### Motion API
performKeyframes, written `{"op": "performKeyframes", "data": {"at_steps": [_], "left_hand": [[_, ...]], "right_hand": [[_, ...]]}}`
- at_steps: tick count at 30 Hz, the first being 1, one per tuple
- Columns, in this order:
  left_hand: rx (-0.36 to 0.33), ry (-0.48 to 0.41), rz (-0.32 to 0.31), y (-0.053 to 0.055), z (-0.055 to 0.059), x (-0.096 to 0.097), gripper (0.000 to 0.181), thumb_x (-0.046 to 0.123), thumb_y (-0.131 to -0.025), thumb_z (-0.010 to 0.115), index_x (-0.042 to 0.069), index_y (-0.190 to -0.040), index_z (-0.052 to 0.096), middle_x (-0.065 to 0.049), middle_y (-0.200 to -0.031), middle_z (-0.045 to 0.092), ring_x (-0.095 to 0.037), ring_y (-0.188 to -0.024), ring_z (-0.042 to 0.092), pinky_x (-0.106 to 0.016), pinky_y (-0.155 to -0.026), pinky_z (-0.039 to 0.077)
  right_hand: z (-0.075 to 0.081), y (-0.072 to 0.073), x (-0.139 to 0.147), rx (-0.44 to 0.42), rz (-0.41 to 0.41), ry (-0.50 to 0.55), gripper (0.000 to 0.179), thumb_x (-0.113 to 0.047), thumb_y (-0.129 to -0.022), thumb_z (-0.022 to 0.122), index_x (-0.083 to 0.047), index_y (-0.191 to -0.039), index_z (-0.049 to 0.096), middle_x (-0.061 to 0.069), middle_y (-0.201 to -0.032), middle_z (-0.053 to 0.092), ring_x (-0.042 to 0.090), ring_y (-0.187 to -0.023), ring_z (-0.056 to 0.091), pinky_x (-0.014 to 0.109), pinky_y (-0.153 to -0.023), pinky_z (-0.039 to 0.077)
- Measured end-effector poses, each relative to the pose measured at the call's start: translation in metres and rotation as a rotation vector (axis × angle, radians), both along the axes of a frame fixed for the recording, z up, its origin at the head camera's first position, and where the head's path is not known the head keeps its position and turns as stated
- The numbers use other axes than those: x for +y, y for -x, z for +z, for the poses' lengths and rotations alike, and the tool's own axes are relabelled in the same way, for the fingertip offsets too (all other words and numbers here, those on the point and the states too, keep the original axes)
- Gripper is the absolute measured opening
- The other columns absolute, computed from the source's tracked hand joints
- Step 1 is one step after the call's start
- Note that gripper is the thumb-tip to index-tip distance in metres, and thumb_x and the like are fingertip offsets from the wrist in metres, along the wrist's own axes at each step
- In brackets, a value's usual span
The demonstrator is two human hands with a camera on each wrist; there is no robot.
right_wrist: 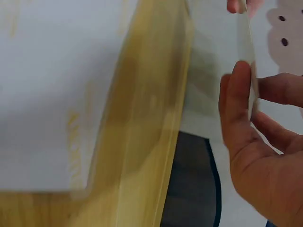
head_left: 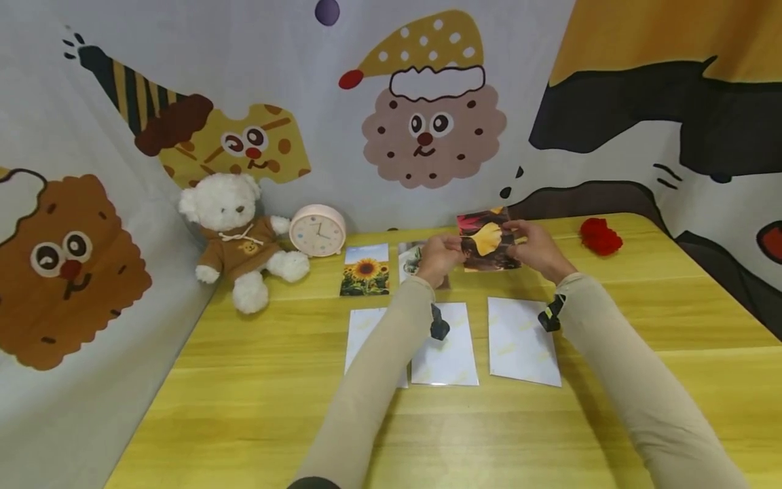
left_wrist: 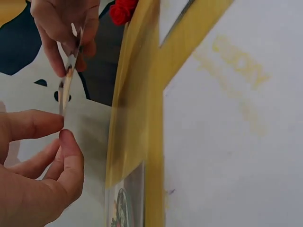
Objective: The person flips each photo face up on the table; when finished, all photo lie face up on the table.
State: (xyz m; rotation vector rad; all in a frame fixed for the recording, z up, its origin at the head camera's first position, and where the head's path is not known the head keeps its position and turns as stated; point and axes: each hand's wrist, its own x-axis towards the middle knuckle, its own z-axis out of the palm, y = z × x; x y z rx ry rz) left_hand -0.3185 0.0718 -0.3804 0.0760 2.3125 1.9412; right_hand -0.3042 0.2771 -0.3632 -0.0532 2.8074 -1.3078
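Observation:
Both hands hold a photo print of a yellow ginkgo leaf (head_left: 487, 239) up off the table near its back edge. My left hand (head_left: 441, 258) pinches its left edge between thumb and fingers. At its right edge, my right hand (head_left: 539, 250) pinches it the same way. In both wrist views the photo (right_wrist: 246, 45) is seen nearly edge-on. A sunflower photo (head_left: 365, 270) lies to the left, and another photo (head_left: 408, 258) is partly hidden behind my left hand. Nearer me lie white sheets, one on the left (head_left: 363, 333), one in the middle (head_left: 449, 360) and one on the right (head_left: 522, 346).
A white teddy bear (head_left: 235, 238) in a brown hoodie sits at the back left beside a round pink clock (head_left: 318, 231). A red flower (head_left: 601, 236) lies at the back right. A cartoon-printed cloth (head_left: 342, 149) hangs behind the wooden table (head_left: 244, 401).

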Motion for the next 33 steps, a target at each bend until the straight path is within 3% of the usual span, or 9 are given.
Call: {"op": "performKeyframes", "data": {"at_steps": [4, 7, 9, 11, 15, 19, 22, 29, 33], "left_hand": [[-0.034, 0.017, -0.008, -0.002, -0.001, 0.002, 0.033, -0.009, -0.086, 0.065, -0.002, -0.118, 0.071, -0.018, -0.112, 0.072, -0.023, -0.091, 0.066, -0.04, -0.088, 0.06], [-0.079, -0.03, -0.025, -0.003, -0.001, 0.003, 0.031, -0.006, -0.092, 0.058, -0.007, -0.121, 0.068, -0.021, -0.124, 0.069, -0.027, -0.098, 0.069, -0.043, -0.092, 0.06], [-0.1, -0.065, -0.02, -0.002, -0.002, 0.003, 0.029, -0.005, -0.093, 0.054, -0.011, -0.119, 0.067, -0.022, -0.117, 0.07, -0.026, -0.093, 0.069, -0.044, -0.093, 0.06], [-0.122, -0.074, -0.008, -0.001, -0.004, 0.002, 0.026, -0.003, -0.094, 0.053, -0.013, -0.115, 0.065, -0.023, -0.115, 0.07, -0.029, -0.095, 0.071, -0.043, -0.094, 0.06], [-0.165, -0.091, -0.017, -0.001, -0.007, -0.001, 0.026, 0.002, -0.095, 0.054, -0.011, -0.117, 0.06, -0.026, -0.116, 0.068, -0.035, -0.102, 0.071, -0.041, -0.094, 0.061], [-0.192, -0.118, -0.054, -0.002, -0.007, -0.003, 0.033, 0.005, -0.099, 0.053, -0.009, -0.129, 0.051, -0.028, -0.125, 0.062, -0.039, -0.113, 0.067, -0.041, -0.098, 0.059], [-0.196, -0.123, -0.068, -0.002, -0.007, -0.003, 0.034, 0.006, -0.099, 0.053, -0.008, -0.129, 0.05, -0.028, -0.125, 0.061, -0.039, -0.114, 0.066, -0.042, -0.099, 0.058], [-0.199, -0.104, -0.091, -0.001, -0.008, -0.005, 0.032, 0.008, -0.1, 0.053, -0.009, -0.127, 0.052, -0.028, -0.129, 0.061, -0.041, -0.115, 0.065, -0.042, -0.1, 0.058], [-0.191, -0.061, -0.091, -0.003, -0.006, -0.005, 0.034, 0.013, -0.1, 0.055, -0.006, -0.129, 0.051, -0.025, -0.128, 0.061, -0.039, -0.114, 0.065, -0.043, -0.099, 0.058]], "right_hand": [[-0.008, 0.005, 0.002, 0.027, 0.008, -0.112, 0.061, 0.0, -0.09, 0.056, 0.001, -0.149, 0.041, 0.032, -0.133, 0.053, 0.035, -0.097, 0.057, 0.028, -0.063, 0.048], [-0.014, 0.008, 0.003, 0.041, 0.014, -0.199, 0.06, -0.002, -0.089, 0.058, 0.004, -0.147, 0.042, 0.035, -0.131, 0.055, 0.04, -0.105, 0.059, 0.035, -0.07, 0.052], [-0.017, 0.01, 0.002, 0.054, 0.014, -0.257, 0.059, -0.004, -0.089, 0.06, 0.005, -0.145, 0.045, 0.034, -0.128, 0.058, 0.038, -0.103, 0.06, 0.037, -0.073, 0.052], [-0.019, 0.012, 0.0, 0.072, 0.023, -0.308, 0.057, -0.004, -0.087, 0.062, 0.006, -0.141, 0.049, 0.028, -0.107, 0.067, 0.034, -0.089, 0.062, 0.036, -0.069, 0.051], [-0.023, 0.014, -0.004, 0.092, 0.035, -0.393, 0.053, -0.003, -0.084, 0.064, 0.01, -0.135, 0.055, 0.016, -0.079, 0.064, 0.027, -0.072, 0.052, 0.035, -0.064, 0.045], [-0.028, 0.014, -0.004, 0.064, 0.037, -0.429, 0.053, -0.003, -0.086, 0.063, 0.011, -0.136, 0.054, 0.03, -0.106, 0.068, 0.035, -0.089, 0.057, 0.048, -0.08, 0.053], [-0.029, 0.014, -0.004, 0.043, 0.038, -0.444, 0.053, -0.003, -0.086, 0.063, 0.01, -0.137, 0.054, 0.033, -0.121, 0.066, 0.035, -0.092, 0.057, 0.05, -0.085, 0.053], [-0.024, 0.016, -0.004, -0.018, 0.054, -0.431, 0.055, -0.005, -0.085, 0.065, 0.009, -0.136, 0.055, 0.016, -0.079, 0.066, 0.016, -0.056, 0.039, 0.03, -0.056, 0.039], [-0.022, 0.016, -0.006, -0.056, 0.072, -0.418, 0.054, -0.005, -0.085, 0.065, 0.009, -0.136, 0.056, 0.027, -0.099, 0.071, 0.012, -0.052, 0.031, 0.027, -0.051, 0.034]]}}
